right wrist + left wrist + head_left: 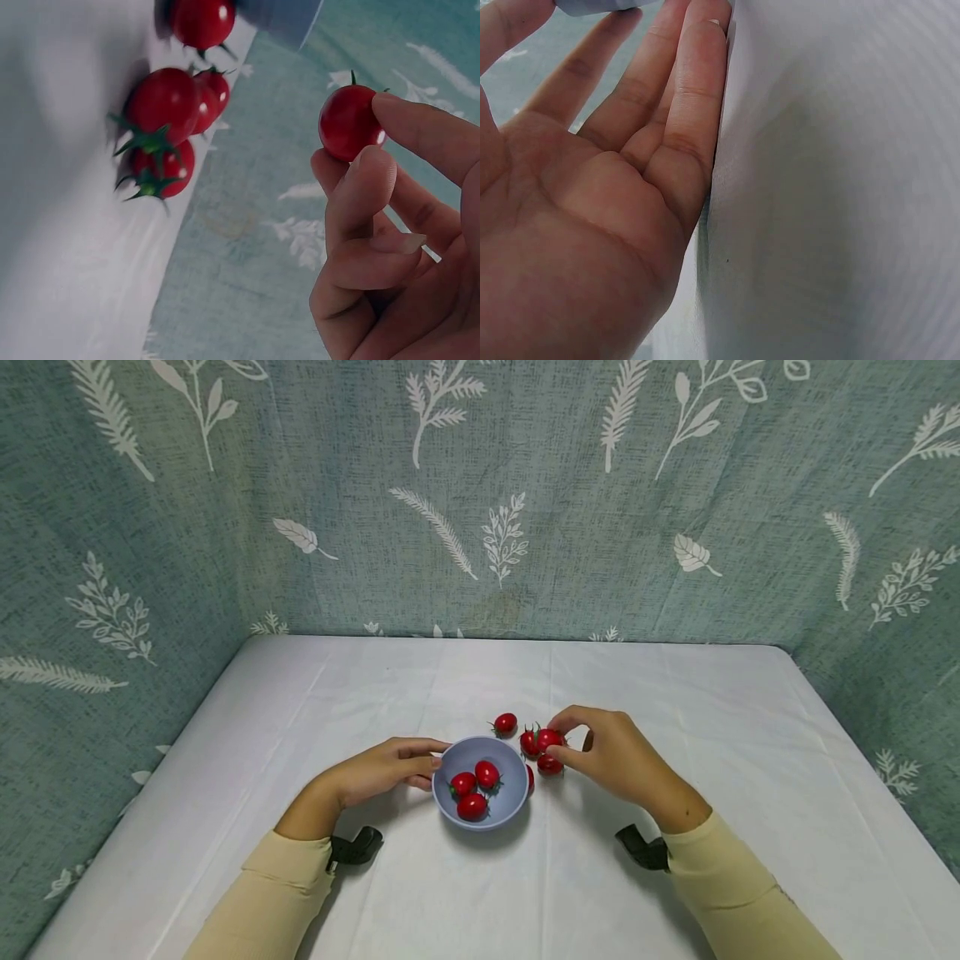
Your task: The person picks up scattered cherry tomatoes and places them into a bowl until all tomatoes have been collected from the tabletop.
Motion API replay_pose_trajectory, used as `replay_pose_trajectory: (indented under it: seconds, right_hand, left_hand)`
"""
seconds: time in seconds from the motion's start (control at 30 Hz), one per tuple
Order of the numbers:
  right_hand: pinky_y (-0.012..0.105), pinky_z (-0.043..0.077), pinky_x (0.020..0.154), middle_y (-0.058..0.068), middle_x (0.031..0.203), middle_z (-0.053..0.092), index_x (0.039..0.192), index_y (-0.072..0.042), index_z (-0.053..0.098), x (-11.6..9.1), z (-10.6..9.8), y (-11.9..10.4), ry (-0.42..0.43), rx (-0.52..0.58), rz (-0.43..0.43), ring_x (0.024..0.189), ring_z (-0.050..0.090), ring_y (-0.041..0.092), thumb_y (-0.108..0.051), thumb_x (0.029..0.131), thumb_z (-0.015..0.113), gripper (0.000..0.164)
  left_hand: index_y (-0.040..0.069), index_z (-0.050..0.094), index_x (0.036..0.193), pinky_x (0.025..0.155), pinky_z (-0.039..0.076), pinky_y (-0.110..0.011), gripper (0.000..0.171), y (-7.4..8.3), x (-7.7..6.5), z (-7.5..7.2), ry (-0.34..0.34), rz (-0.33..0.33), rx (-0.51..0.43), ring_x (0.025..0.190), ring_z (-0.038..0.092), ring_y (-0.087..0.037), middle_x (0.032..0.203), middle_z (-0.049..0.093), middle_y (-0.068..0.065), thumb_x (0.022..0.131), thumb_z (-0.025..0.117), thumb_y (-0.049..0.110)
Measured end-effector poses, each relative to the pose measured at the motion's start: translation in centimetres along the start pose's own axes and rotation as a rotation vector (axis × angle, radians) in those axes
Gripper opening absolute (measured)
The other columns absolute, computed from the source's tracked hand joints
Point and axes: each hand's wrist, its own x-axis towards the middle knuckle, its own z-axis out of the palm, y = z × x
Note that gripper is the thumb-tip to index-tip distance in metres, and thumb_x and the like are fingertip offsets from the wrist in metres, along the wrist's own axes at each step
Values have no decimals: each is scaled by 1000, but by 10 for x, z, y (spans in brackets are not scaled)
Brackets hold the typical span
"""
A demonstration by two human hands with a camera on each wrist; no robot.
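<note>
Three cherry tomatoes (472, 807) lie in a small blue-grey bowl (480, 824). My left hand (386, 770) holds the bowl's left side, thumb near the rim and fingers along the outer wall; its palm shows in the left wrist view, with only a strip of bowl (604, 6) at the top. Between thumb and fingertips, my right hand (618, 760) pinches a red cherry tomato (349, 124), raised above the table. Several loose cherry tomatoes (161, 105) with green stems lie close by, right of and behind the bowl; one is partly hidden by the bowl.
A white cloth covers the table (300, 710). Behind it and at the sides hangs a green-blue curtain (322, 460) with white leaf prints. A black wrist mount (356, 846) sits on the left wrist, another (643, 847) on the right.
</note>
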Motion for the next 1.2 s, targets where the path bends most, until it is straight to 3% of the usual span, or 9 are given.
replay_pose_trajectory:
  seconds: [0.3,0.57,0.9,1.03,1.2]
  right_hand:
    - [24,46,52,-6,97,70,108,-20,73,-5,5,-13,-5,23,-66,59,55,12,-19,86,80,24]
    - [24,55,69,-5,105,72,110,-16,73,-7,16,-22,-16,45,-134,82,63,18,-17,84,81,27]
    - [23,52,68,-8,95,71,105,-17,73,-6,29,-26,-63,14,-196,80,59,18,-18,84,82,23]
    - [20,48,65,-9,91,69,105,-17,74,-4,34,-28,-78,3,-186,79,58,19,-19,82,83,24]
    - [20,51,68,-7,100,73,108,-15,75,-1,39,-31,-124,-12,-135,83,58,13,-20,82,83,27]
  left_hand:
    - [6,47,148,112,42,-47,55,1,0,0,9,-6,15,112,66,-20,143,56,-19,102,54,34]
    - [5,47,148,111,43,-45,55,0,1,0,6,-5,7,111,66,-20,143,56,-19,102,55,34]
    - [4,46,148,109,45,-43,55,1,0,1,-3,-2,-7,113,66,-20,143,55,-21,102,54,33]
    - [4,46,148,110,44,-45,54,2,0,1,-3,-4,-6,114,66,-21,144,54,-21,103,53,33]
    - [6,46,149,112,42,-48,54,3,-2,2,-5,-8,-2,115,66,-22,144,54,-20,103,53,34]
